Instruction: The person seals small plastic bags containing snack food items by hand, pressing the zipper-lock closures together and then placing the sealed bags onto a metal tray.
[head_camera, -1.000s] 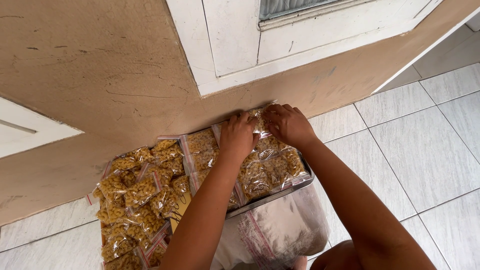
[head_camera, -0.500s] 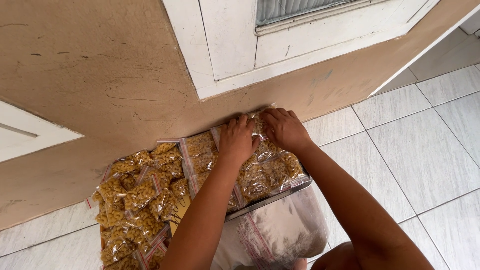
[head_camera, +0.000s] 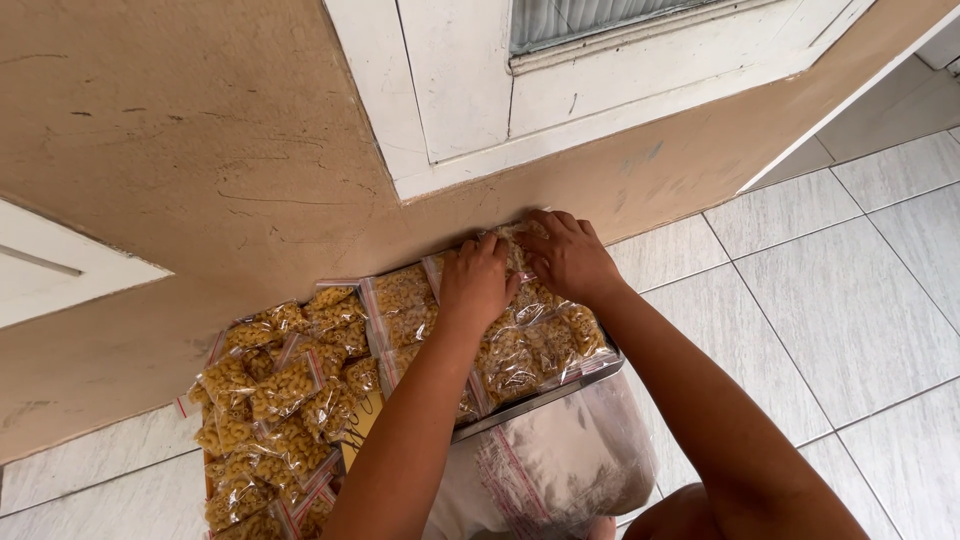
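Hands unmoved: left hand (head_camera: 478, 282), right hand (head_camera: 568, 258) pressing clear macaroni bag (head_camera: 530, 335).

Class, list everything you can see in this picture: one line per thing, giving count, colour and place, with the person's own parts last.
small bags of macaroni snacks: many, too overlapped to count, clear bags with golden-yellow contents, packed in rows beside the wall
metal tray: one, silver, only its edge showing under the right-hand bags
large plastic bag: one, clear with pale contents, below the tray edge
wall: tan, scuffed, across the top
door frame: white, top centre
floor tiles: light grey, right and lower left
left hand: on the far row of bags
right hand: on the bags nearest the wall
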